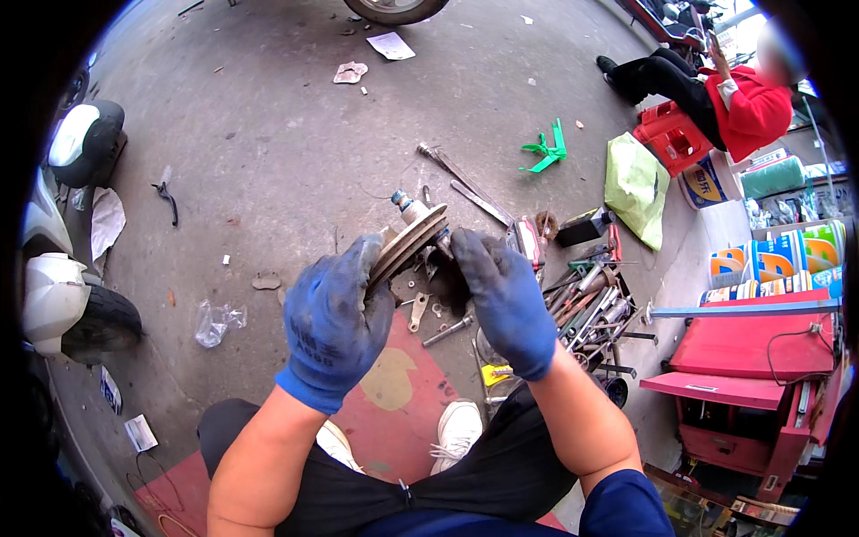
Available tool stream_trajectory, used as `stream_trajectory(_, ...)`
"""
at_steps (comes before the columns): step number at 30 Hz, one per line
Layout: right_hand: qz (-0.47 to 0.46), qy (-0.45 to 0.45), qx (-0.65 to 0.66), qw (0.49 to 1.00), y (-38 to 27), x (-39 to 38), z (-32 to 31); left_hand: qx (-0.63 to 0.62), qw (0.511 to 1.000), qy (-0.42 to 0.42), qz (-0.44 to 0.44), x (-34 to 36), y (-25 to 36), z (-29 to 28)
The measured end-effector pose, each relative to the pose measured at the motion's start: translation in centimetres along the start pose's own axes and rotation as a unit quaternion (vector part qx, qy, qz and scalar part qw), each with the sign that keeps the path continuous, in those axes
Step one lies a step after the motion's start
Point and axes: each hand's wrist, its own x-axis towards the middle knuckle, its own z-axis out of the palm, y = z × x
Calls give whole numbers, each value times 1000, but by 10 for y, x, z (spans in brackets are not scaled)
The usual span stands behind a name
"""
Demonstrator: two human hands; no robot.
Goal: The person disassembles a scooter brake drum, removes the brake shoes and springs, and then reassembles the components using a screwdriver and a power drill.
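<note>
My left hand (338, 313), in a blue work glove with a blackened grey palm, is closed around the rim of a grooved metal pulley (407, 243). The pulley is held tilted above the ground, its hub with a bluish end pointing up and away from me. On its right side, my right hand (508, 300), gloved alike, has its fingers pressed together beside the pulley's central shaft. What lies between those fingertips is hidden. Below the hands lie a flat metal piece with holes (418, 311), small washers and a socket tool (447, 330).
Right of my hands is a heap of wrenches and sockets (595, 309), with a black bottle (583, 227) and a pale green bag (635, 190) beyond. A red tool cabinet (738, 358) stands at the right. A person in red (752, 112) sits at the far right; scooters (54, 304) stand left.
</note>
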Motion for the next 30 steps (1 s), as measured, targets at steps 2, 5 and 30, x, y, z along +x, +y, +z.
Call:
stream_trajectory(2, -152, 62, -135, 977, 7, -1, 0, -3, 1000, 7, 0, 1, 1, 3)
stream_trajectory(5, -293, 78, -376, 876, 4, 0, -1, 3, 1000, 17, 2, -1, 1, 2)
stream_trajectory(30, -283, 67, -242, 926, 8, -4, 0, -39, 999, 12, 17, -2, 5, -1)
